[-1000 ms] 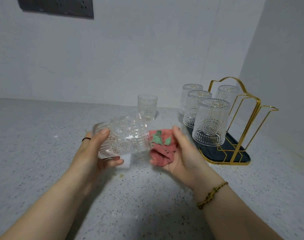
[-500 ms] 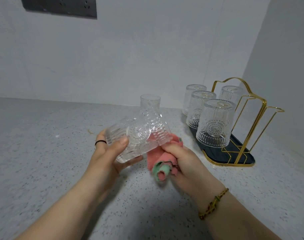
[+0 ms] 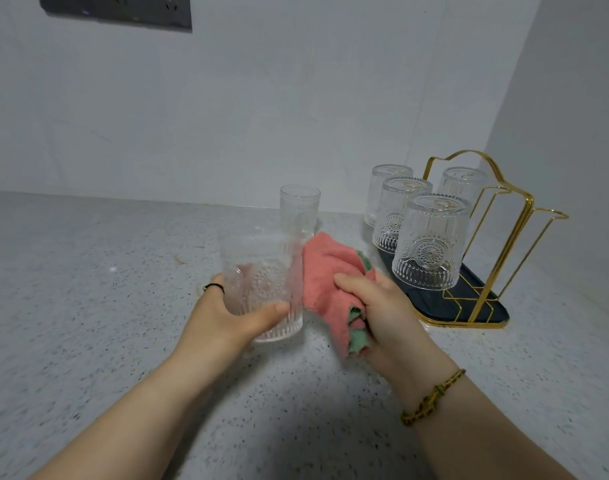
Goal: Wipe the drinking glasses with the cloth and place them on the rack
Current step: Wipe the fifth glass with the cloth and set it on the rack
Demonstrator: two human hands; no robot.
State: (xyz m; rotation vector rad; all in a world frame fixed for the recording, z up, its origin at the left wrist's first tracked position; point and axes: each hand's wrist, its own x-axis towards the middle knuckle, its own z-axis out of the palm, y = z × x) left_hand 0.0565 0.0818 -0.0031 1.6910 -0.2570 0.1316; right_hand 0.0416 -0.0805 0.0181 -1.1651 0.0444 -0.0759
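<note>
Speckled grey countertop (image 3: 88,306), white wall (image 3: 261,98), dark socket panel (image 3: 123,10)

Probably kitchen: speckled counter (image 3: 88,289), glass rack (image 3: 493,306)

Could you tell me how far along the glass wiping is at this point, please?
Done: four glasses stand upside down on the rack. In hand: the left hand holds a fifth glass while the right hand presses the cloth against its side. Left: racking this one, then likely wiping and racking the upright glass on the counter behind it.
</note>
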